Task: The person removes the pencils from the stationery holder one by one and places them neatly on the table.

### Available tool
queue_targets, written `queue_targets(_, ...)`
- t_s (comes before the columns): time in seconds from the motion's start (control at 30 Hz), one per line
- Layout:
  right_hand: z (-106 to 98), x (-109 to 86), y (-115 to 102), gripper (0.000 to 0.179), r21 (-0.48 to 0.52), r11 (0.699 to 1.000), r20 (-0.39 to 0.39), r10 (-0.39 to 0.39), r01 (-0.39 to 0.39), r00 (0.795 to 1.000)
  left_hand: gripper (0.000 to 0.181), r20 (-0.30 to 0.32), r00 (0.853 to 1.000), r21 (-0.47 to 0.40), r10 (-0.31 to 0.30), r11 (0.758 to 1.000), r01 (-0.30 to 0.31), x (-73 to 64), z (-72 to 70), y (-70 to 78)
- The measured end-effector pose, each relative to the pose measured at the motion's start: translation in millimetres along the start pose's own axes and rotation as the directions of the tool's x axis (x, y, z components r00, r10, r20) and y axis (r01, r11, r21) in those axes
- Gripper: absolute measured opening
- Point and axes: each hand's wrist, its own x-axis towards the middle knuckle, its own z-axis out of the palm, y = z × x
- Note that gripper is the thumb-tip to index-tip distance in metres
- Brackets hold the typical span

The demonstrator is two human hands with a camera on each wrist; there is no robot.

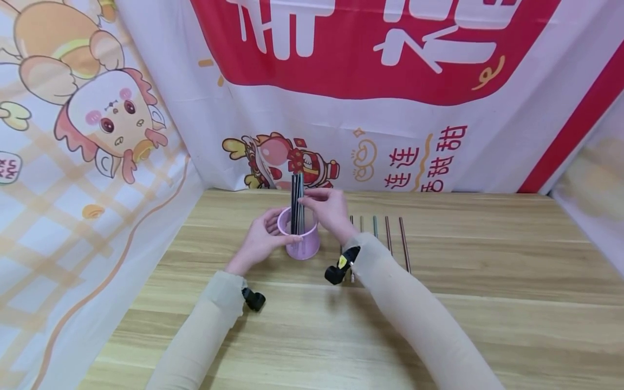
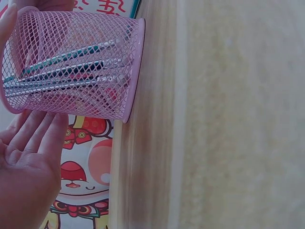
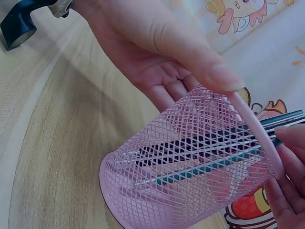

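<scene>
A pink mesh pen holder (image 1: 304,248) stands on the wooden table with several dark, silver and teal pencils (image 2: 71,71) leaning inside it. My left hand (image 1: 260,238) holds the holder from the left, its thumb (image 3: 224,78) over the rim and its fingers against the far side. From the right, my right hand (image 1: 329,208) pinches a teal pencil (image 1: 300,187) above the rim between thumb and forefinger. That pencil's lower part is down in the holder, close beside the dark ones.
Right of the holder, several pencils (image 1: 388,233) lie in a spaced row, partly hidden by my right wrist. A printed cloth (image 1: 336,122) hangs behind the wooden table (image 1: 292,336), and another (image 1: 97,227) covers the left side. Black cameras (image 1: 253,299) sit on both wrists.
</scene>
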Motion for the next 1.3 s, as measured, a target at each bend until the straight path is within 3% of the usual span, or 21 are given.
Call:
queue_targets(0.27, -10.5, -1.7, 0.3, 0.028, 0.052, 0.998, -0.016, -0.028, 0.029, 0.999, 0.083, 0.012, 1.000, -0.029, 0.028, 0.999, -0.028, -0.5, 0.2, 0.3)
queue_targets(0.43, -18.2, -2.4, 2.2, 0.028, 0.078, 0.996, -0.035, -0.031, 0.033, 0.999, 0.083, 0.012, 1.000, -0.038, 0.014, 0.999, -0.014, -0.5, -0.2, 1.5)
queue_targets(0.83, -41.1, -5.9, -11.0, 0.031, 0.257, 0.964, -0.064, -0.053, 0.068, 0.997, 0.083, 0.008, 1.000, -0.022, 0.001, 1.000, 0.000, -3.0, 0.4, 5.1)
queue_targets(1.03, -60.5, -7.8, -24.5, 0.036, 0.320, 0.944, -0.110, -0.053, 0.086, 0.992, 0.085, 0.007, 1.000, -0.015, 0.004, 1.000, -0.004, -2.5, 0.0, 1.9)
queue_targets(1.3, -97.8, -14.3, -40.4, 0.038, 0.377, 0.905, -0.210, -0.123, 0.197, 0.970, 0.084, 0.004, 1.000, -0.016, 0.007, 1.000, -0.007, -1.8, -0.5, -0.1)
